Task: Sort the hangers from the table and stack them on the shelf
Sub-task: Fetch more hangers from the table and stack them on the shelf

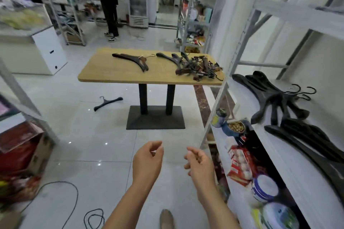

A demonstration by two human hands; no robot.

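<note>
Far tan wooden table [115, 72], tangled brown wooden hangers [195, 67] waiting; left hand [148, 160], right hand [198, 163] loosely curled, empty for fetching.

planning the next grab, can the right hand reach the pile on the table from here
Probably not: the right hand is empty but far short of the pile; only open floor lies between.

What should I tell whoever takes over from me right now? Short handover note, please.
Hands: left hand and right hand are both empty, fingers loosely curled.
Done: black hangers lie in two stacks on the shelf.
Left: a few brown hangers and a tangled pile on the table; one black hanger on the floor beside it.
</note>
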